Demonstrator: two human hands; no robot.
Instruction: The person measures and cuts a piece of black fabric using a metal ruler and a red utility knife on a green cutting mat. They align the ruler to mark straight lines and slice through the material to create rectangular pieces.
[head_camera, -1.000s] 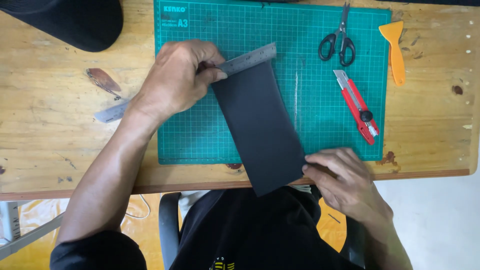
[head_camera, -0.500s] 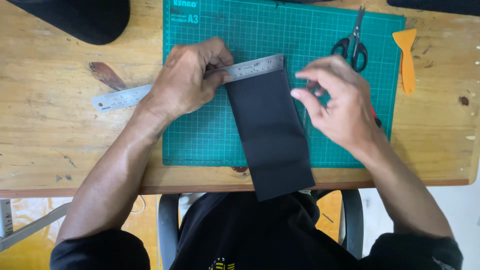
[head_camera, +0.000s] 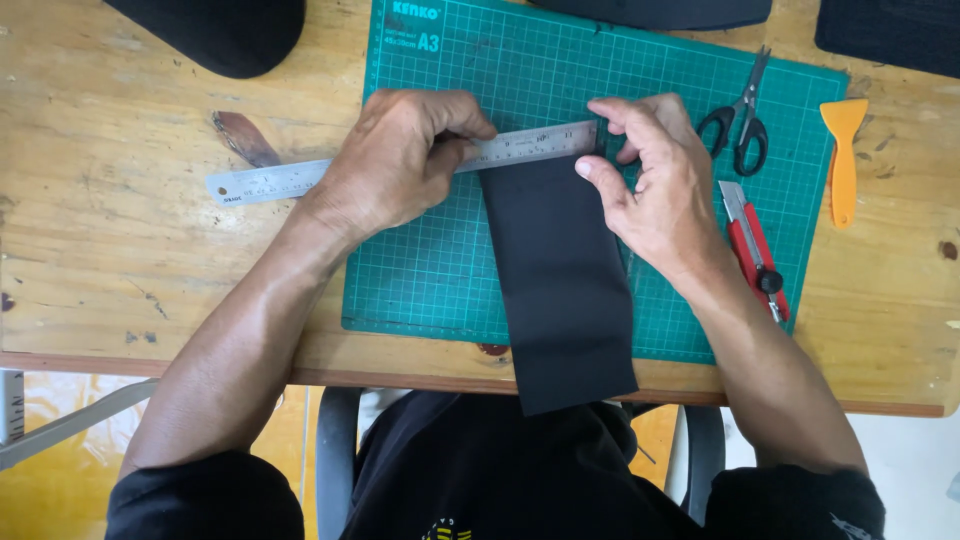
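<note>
1. My left hand (head_camera: 395, 160) lies palm-down on the long, flat, brushed-steel ruler (head_camera: 400, 165), fingers curled together and pressing it flat; it grips nothing.
2. The ruler runs nearly level, its left part over the bare wooden counter (head_camera: 120, 240) and its right part across the mat, where it crosses the top edge of the strip.
3. The matte black rectangular strip of sheet material (head_camera: 560, 290) is smooth and flat. It lies on the green gridded cutting mat (head_camera: 420, 280) and slants slightly, with its lower end overhanging the counter's near edge above my lap.
4. My right hand (head_camera: 660, 185) rests at the strip's upper right corner, beside the ruler's right end. Its fingers are bent and close together, fingertips touching the ruler end and the strip's edge; I cannot tell whether they pinch anything.
5. Just right of that hand, a red-handled utility knife with a grey blade (head_camera: 752, 245) lies on the mat.
6. Black-handled steel scissors (head_camera: 742, 115) lie closed near the mat's upper right.
7. An orange plastic scraper with a flared head (head_camera: 843, 160) lies on the counter beyond the mat.
8. The counter's pale wood is scuffed and stained.
</note>
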